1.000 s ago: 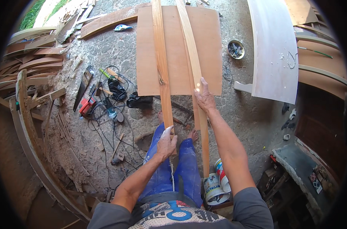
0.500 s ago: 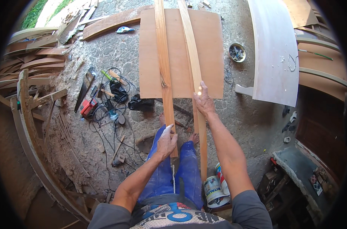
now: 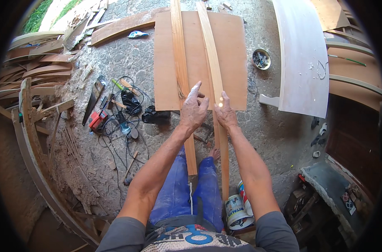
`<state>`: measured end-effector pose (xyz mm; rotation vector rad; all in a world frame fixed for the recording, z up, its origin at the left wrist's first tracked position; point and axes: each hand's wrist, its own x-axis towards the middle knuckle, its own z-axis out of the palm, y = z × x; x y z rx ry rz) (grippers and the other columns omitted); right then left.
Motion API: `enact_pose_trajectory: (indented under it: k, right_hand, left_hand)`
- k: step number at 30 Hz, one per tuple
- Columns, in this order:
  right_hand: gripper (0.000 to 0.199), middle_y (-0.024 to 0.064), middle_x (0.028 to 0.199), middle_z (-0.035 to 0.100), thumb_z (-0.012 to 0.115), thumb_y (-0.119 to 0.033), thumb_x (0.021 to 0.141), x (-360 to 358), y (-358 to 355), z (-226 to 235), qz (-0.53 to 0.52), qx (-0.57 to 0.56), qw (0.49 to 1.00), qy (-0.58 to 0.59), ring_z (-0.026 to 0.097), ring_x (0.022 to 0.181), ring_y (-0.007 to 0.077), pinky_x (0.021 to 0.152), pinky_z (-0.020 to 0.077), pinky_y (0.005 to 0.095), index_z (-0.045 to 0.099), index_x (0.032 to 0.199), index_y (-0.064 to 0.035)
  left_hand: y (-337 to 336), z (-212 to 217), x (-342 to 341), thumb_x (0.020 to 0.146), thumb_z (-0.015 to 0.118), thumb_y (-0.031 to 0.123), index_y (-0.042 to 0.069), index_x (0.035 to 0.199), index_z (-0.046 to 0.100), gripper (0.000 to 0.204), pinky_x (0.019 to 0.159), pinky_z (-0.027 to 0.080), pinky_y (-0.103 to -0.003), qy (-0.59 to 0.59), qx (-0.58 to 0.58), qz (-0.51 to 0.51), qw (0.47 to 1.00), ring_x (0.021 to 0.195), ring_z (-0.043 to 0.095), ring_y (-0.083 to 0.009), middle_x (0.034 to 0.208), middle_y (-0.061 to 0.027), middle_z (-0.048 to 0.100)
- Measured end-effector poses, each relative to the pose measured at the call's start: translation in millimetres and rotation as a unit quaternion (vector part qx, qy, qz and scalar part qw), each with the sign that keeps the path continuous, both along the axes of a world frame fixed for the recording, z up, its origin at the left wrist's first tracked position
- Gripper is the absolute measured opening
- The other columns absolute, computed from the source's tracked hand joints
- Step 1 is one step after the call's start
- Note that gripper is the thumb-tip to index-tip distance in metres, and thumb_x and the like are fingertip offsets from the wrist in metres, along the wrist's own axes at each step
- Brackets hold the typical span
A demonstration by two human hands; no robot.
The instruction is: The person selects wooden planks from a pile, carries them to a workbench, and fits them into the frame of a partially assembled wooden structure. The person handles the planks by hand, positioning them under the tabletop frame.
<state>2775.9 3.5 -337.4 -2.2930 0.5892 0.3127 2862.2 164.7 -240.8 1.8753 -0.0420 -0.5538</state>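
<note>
Two long, narrow wooden strips extend from near my legs across a brown plywood sheet (image 3: 233, 54). My right hand (image 3: 226, 115) grips the right wooden strip (image 3: 212, 46) by its edge, thumb on the near face. Beneath that strip, part of another thin strip (image 3: 216, 138) shows. Above the left wooden strip (image 3: 179, 46), which has a dark knot, my left hand (image 3: 194, 111) is open with its fingers stretched apart. Whether its palm touches the wood is hidden.
Left on the floor lie a handsaw (image 3: 93, 101), a red power tool (image 3: 98, 119) and tangled cables. A bowl of metal pieces (image 3: 261, 59) stands right of the sheet, near a pale curved panel (image 3: 302, 54). Paint buckets (image 3: 237, 212) stand by my right leg.
My left hand has moved from the near part of the left strip, forward and slightly right, its fingers spreading. My right hand stays on the right strip.
</note>
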Motion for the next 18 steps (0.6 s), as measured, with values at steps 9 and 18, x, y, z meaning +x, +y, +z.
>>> enact_pose_trajectory:
  k: [9, 18]
  right_hand:
    - [0.068, 0.0291, 0.127, 0.056, 0.056, -0.033, 0.095, -3, -1, -3, 0.001, -0.007, 0.998, -0.056, 0.057, 0.113, 0.0498, 0.094, 0.0469, 0.0547, 0.017, 0.15, -0.0232]
    - [0.068, 0.0273, 0.121, 0.06, 0.055, -0.03, 0.092, 2, 10, 25, -0.02, -0.009, 0.998, -0.066, 0.06, 0.109, 0.047, 0.092, 0.0493, 0.0507, 0.022, 0.151, -0.0204]
  left_hand:
    - [21, -36, -30, 0.089, 0.061, 0.02, 0.0, 0.136, 0.048, 0.053, 0.09, 0.048, -0.039, -0.059, 0.124, 0.033, 0.99, 0.101, 0.058, -0.0319, 0.116, -0.0209, 0.058]
    - [64, -139, -59, 0.092, 0.061, 0.028, -0.005, 0.107, 0.062, 0.036, 0.078, 0.05, -0.036, 0.212, -0.003, 0.217, 0.953, 0.085, 0.064, -0.0246, 0.092, -0.0161, 0.068]
